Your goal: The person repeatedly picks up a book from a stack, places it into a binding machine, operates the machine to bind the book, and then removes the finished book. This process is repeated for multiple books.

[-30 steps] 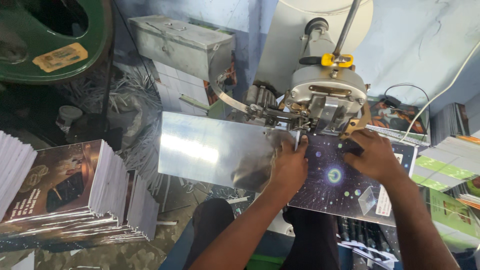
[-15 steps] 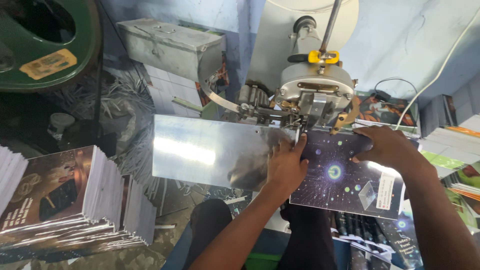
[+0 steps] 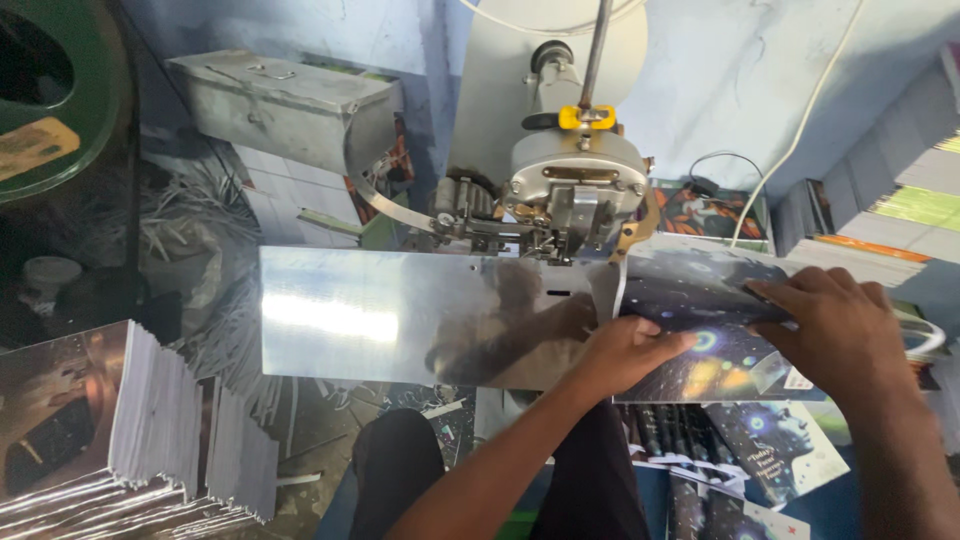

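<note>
Booklet (image 3: pixel 700 335) lies at the stitcher (image 3: pixel 575 195) head's 5 o'clock, left hand (image 3: pixel 630 350) and right hand (image 3: pixel 835 325) pressing it flat, open-palmed; finished stack (image 3: pixel 110 420) waits at 8 o'clock, apparently mid-stitch.

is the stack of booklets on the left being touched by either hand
No, both the left hand and right hand press the dark starry booklet; the stack sits apart.

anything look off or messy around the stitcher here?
Pale paper strips litter the dark floor left of the machine. The stack of booklets at lower left leans and fans out unevenly. Both hands, left and right, lie flat on the dark cover.
</note>
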